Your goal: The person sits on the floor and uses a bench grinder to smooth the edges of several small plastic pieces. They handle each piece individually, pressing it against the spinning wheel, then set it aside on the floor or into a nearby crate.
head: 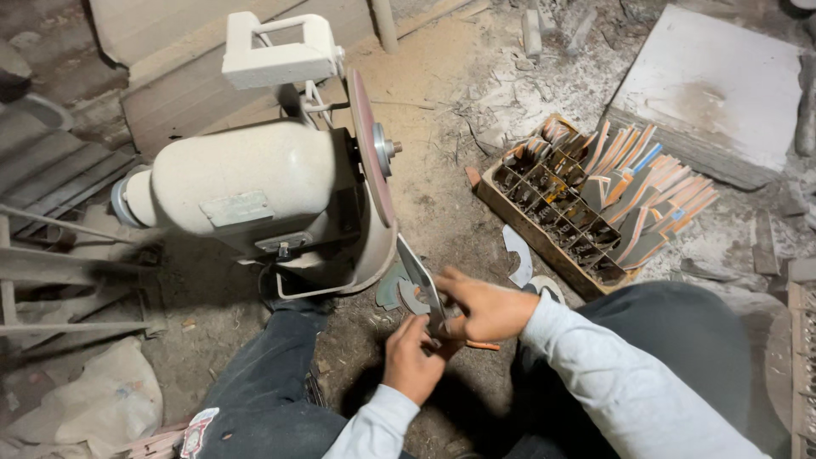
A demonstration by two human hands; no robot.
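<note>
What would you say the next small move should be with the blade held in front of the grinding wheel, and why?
Probably tilt the blade up so its edge meets the grinding wheel. Both the left hand and the right hand grip it near the handle end, and its tip lies just below the wheel, seemingly not yet touching it.

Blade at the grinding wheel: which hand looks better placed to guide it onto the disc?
Probably the right hand: it lies over the blade nearer the grinding disc, with its fingers on the metal. The left hand sits lower, at the handle end.
</note>
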